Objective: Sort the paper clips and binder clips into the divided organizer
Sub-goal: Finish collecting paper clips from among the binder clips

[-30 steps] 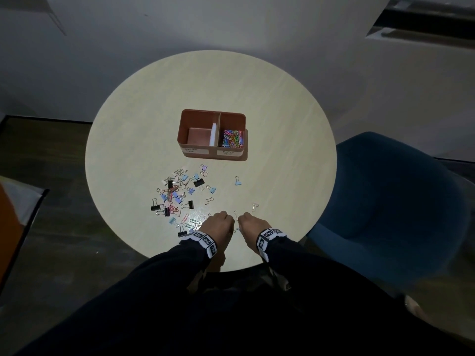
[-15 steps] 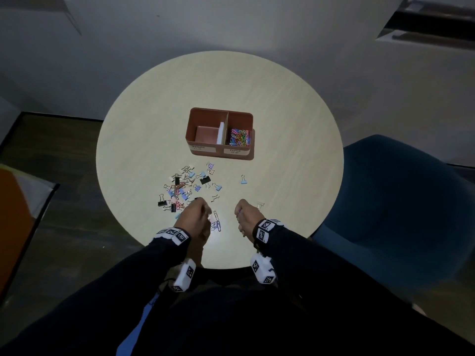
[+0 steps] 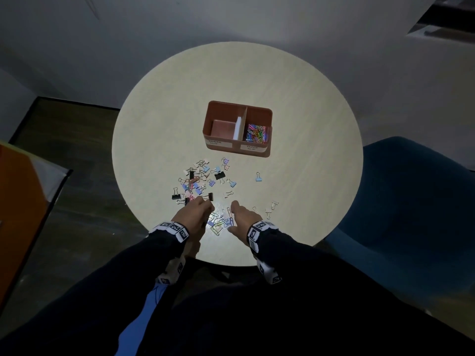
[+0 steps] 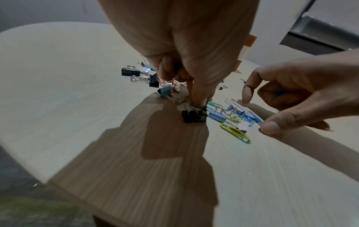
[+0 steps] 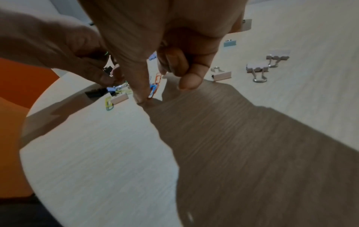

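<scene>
A brown divided organizer [image 3: 267,116] stands mid-table; its right compartment holds coloured paper clips [image 3: 255,133], and its left one shows only a white card. A mixed pile of binder and paper clips [image 3: 199,181] lies in front of it. A smaller cluster of clips [image 3: 218,223] lies between my hands. My left hand [image 3: 205,209] [image 4: 197,102] pinches the wire handle of a black binder clip [image 4: 194,117] [image 5: 96,92] that rests on the table. My right hand [image 3: 231,217] [image 5: 165,92] holds nothing; its index finger [image 5: 140,92] points down onto the table beside a paper clip, thumb apart.
White binder clips [image 3: 271,209] [image 5: 258,68] lie just right of my right hand. A lone blue binder clip [image 3: 258,177] sits further out. A blue chair [image 3: 411,214] stands at the right and an orange object [image 3: 18,214] at the left. The round table's near edge [image 3: 226,263] is just behind my wrists.
My hands, side by side at the near edge a second ago, have spread apart and uncovered the small cluster. The left hand now pinches the black binder clip's handle.
</scene>
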